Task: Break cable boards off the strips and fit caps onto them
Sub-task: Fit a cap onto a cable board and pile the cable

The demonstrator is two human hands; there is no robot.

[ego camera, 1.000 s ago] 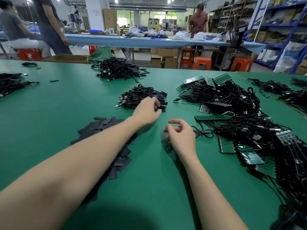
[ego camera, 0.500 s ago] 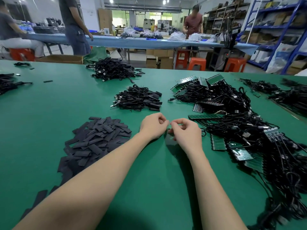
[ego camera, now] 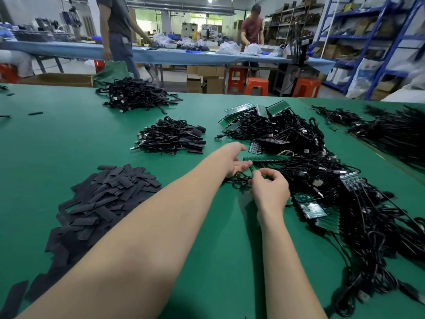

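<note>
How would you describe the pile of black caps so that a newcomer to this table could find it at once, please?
Start at the green table and look to its near left side, left of the person's left forearm. There lies the pile of black caps. Unlike the other black heaps farther back and to the right, such as the small bundle of cables, it is made of flat, matte rectangular pieces, with no wires or plugs.

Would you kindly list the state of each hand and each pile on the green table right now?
left hand: open, fingers reaching toward the board strips
right hand: pinching a looped black cable
black caps: loose heap, lying flat
capped cables: heaped in a small pile
board strips: unbroken, tangled with cables
far cable pile: heaped, untouched
</note>
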